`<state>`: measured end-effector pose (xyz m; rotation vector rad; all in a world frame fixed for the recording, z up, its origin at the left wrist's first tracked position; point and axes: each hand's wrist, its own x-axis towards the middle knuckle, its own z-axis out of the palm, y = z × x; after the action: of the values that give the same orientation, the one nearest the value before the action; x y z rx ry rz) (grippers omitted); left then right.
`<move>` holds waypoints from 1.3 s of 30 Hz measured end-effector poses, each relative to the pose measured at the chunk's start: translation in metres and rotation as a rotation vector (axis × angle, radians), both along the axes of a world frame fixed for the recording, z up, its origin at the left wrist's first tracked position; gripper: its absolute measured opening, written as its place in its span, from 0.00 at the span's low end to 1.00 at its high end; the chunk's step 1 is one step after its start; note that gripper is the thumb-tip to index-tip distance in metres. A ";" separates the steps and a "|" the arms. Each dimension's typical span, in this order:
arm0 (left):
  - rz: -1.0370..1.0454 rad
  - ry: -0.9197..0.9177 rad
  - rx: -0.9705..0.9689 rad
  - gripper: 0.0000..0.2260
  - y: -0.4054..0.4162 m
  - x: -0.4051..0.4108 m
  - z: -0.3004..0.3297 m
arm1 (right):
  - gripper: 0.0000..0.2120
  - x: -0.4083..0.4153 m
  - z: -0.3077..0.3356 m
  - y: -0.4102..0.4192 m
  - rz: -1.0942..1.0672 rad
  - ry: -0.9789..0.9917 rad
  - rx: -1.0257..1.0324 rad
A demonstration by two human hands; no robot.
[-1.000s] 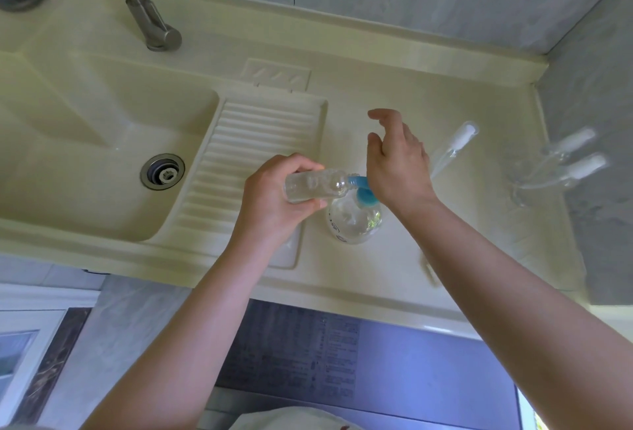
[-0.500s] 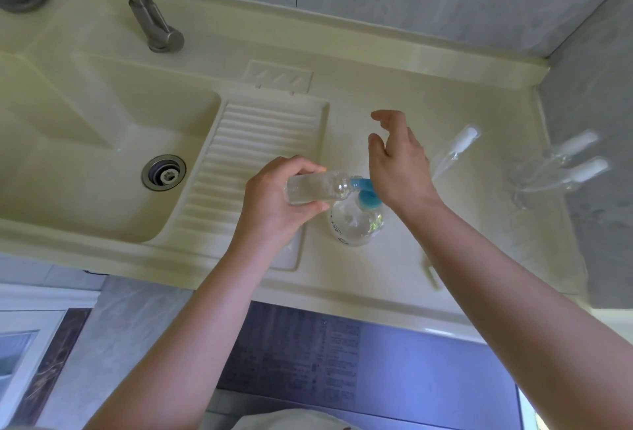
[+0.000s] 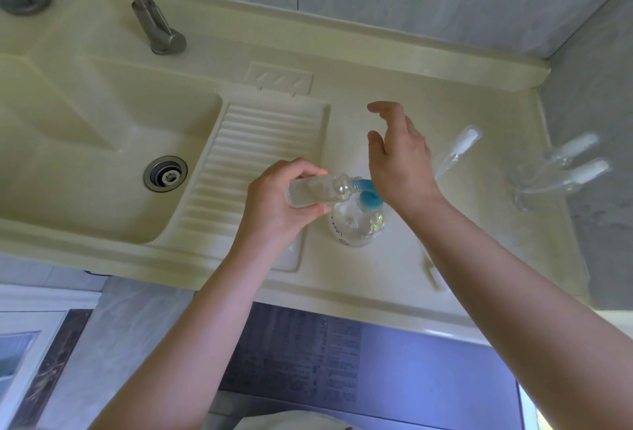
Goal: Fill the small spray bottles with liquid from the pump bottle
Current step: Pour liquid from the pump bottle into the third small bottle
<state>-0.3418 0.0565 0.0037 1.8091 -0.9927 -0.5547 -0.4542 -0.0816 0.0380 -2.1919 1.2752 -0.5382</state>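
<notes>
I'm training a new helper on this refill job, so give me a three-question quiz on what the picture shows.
1. True or false: the left hand holds a small bottle with its mouth at the blue nozzle.
2. What does the right hand press? A) the pump bottle head B) the faucet C) the drain
3. Where does a capped spray bottle lie, seen in the picture?

Key: 1 true; 2 A; 3 on the counter, right of the right hand.
</notes>
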 end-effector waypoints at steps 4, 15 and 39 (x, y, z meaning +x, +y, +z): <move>-0.002 0.010 0.001 0.18 0.002 0.000 -0.001 | 0.20 -0.003 -0.007 0.004 0.017 0.063 0.005; 0.008 0.009 0.000 0.18 0.003 -0.002 0.001 | 0.18 -0.004 -0.004 0.003 -0.009 0.026 0.018; -0.001 -0.001 0.010 0.18 -0.001 -0.001 -0.008 | 0.19 -0.004 -0.016 0.004 0.024 0.166 -0.070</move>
<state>-0.3423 0.0559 -0.0041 1.8176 -0.9929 -0.5605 -0.4582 -0.0773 0.0216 -2.3476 1.3310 -0.4039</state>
